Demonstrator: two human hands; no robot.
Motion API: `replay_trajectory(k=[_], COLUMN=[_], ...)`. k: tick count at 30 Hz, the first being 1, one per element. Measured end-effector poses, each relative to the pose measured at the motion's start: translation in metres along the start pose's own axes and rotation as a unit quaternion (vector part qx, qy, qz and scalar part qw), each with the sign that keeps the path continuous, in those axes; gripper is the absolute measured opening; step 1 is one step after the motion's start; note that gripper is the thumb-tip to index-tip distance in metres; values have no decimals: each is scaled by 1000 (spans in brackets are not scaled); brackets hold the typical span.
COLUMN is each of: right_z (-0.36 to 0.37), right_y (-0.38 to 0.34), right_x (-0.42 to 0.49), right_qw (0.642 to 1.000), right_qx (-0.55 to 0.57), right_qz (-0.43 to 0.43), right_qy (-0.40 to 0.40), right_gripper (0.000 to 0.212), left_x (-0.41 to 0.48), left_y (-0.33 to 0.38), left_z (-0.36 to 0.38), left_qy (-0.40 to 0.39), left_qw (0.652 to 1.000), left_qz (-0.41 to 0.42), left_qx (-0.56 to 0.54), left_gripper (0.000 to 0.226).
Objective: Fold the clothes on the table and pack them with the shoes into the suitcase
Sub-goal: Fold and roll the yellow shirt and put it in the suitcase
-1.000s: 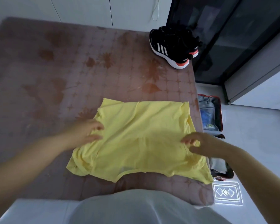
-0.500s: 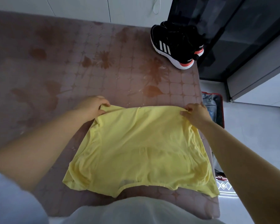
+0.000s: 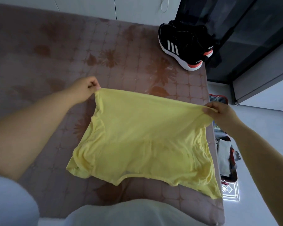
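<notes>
Two hands are gripping a yellow shirt point(image 3: 142, 136) by its far edge: left hand point(image 3: 85, 88) is pinching the far-left corner, right hand point(image 3: 219, 111) is pinching the far-right corner. Far edge is lifting off the table point(image 3: 55, 54), near part is lying on the brown floral cover. Black sneakers point(image 3: 185, 44) are sitting at the table's far-right corner, well apart from the shirt. Open suitcase point(image 3: 225, 154) is lying on the floor just beside the table's right edge, clothes inside.
</notes>
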State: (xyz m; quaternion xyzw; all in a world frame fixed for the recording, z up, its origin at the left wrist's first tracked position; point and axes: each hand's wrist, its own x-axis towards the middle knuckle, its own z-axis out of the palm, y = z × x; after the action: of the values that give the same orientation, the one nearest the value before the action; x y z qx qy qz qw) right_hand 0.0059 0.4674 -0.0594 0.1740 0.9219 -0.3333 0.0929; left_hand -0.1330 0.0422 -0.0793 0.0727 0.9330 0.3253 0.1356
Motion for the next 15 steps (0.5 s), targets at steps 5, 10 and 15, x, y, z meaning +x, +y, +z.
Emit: replay_trajectory(k=[5, 10, 15], right_z=[27, 42, 37], right_y=[5, 14, 8], right_x=[18, 9, -1], right_qw=[996, 987, 990], right_qx=[-14, -41, -68], right_qz=[78, 156, 125], right_qy=[43, 8, 3], right_gripper=[42, 71, 30], left_x=[3, -8, 3], left_y=[10, 2, 6], left_z=[26, 50, 57], left_qy=[12, -6, 23], left_qw=[999, 989, 992], left_qz=[22, -22, -58], left_qx=[38, 149, 110], left_gripper=[34, 47, 44])
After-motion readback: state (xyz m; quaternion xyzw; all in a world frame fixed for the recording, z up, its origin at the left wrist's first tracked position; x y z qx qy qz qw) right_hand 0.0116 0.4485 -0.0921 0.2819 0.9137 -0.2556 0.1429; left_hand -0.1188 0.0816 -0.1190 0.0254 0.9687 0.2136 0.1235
